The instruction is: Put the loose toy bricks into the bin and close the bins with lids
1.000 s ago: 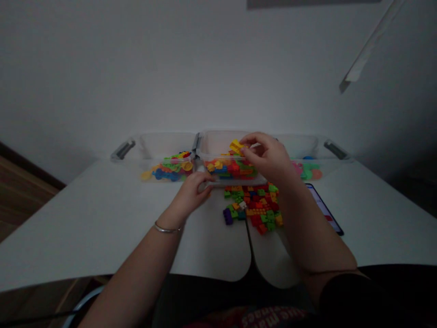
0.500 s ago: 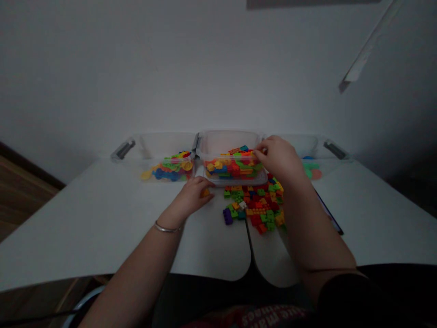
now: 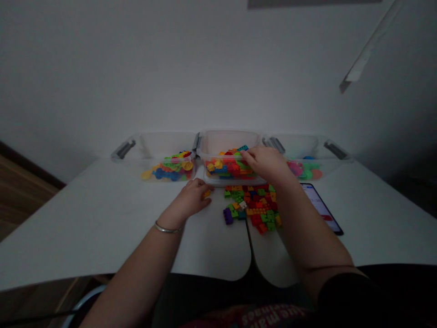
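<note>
Right hand (image 3: pixel 265 163) over the middle clear plastic bin (image 3: pixel 229 145), left hand (image 3: pixel 188 198) on the table by a loose brick.
The right hand's fingers are half curled and reach down among the colourful toy bricks (image 3: pixel 228 167) in that bin; any grip on one is hidden. The left hand rests loosely curled on the white table (image 3: pixel 102 218), with a small orange brick (image 3: pixel 206 194) at its fingertips, and I cannot tell if it is held. A loose pile of red, green and orange bricks (image 3: pixel 251 207) lies just in front of the bin. Beside it are a left bin (image 3: pixel 167 146) of mixed pieces and a right bin (image 3: pixel 297 146) of pink and green pieces. A smartphone (image 3: pixel 321 207) lies right of the pile.
</note>
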The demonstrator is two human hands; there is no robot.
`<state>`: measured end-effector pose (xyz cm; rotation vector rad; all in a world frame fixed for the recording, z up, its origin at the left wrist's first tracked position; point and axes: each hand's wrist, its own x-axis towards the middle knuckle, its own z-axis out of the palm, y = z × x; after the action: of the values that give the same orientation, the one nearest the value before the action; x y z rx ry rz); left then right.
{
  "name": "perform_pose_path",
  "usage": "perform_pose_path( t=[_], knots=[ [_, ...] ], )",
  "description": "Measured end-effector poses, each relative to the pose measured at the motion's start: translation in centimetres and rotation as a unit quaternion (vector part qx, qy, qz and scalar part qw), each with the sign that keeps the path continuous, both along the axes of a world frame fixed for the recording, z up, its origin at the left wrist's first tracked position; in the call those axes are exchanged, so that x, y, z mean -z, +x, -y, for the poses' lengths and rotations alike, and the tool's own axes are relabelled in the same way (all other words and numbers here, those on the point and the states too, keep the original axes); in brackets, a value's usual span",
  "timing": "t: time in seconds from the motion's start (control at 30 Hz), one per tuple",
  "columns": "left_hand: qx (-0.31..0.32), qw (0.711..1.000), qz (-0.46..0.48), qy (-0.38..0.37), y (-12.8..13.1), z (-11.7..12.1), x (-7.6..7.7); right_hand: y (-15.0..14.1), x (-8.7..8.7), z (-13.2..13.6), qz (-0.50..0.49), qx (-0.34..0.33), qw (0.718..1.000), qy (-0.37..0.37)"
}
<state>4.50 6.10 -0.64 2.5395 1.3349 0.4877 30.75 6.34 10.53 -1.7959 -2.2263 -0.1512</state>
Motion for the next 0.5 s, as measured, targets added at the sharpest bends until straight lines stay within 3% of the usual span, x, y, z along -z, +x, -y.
perform_pose_path(
  t=[0.13, 0.27, 0.4, 0.5],
  knots=[
    [0.003, 1.0, 0.008, -0.003, -0.1, -0.2, 0.3, 0.4, -0.1, 0.0, -0.056, -0.021, 0.998, 0.006],
    [0.018, 0.999, 0.042, -0.018, -0.1, -0.6, 0.4, 0.4, -0.3, 0.2, -0.103, -0.024, 0.992, 0.063],
    [-0.003, 0.988, 0.137, -0.067, 0.5, -0.4, 0.0, -0.1, -0.5, 0.9, -0.147, -0.075, 0.977, 0.132],
    [-0.023, 0.961, 0.253, -0.11, 1.2, 0.0, -0.4, -0.5, -0.6, 1.5, -0.173, -0.138, 0.959, 0.179]
  ],
)
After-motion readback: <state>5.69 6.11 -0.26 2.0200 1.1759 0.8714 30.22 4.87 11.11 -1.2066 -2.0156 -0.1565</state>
